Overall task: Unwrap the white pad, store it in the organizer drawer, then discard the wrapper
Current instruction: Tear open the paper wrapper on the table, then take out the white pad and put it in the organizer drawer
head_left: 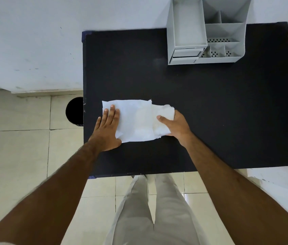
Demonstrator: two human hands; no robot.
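A flat white wrapper [131,119] lies spread open on the black table [210,112], near its front left. My left hand [108,128] presses flat on the wrapper's left end, fingers spread. The white pad [164,119] rests on the wrapper's right end, and my right hand [176,126] grips its right side, thumb on top. The grey organizer [207,30] stands at the table's far edge; its two small drawers [185,54] at the lower left front look pushed in.
A round black bin [75,111] stands on the tiled floor just left of the table, beside the wrapper. A white wall runs behind the table. A white paper-covered surface [284,184] borders the table at the right front. My legs stand at the front edge.
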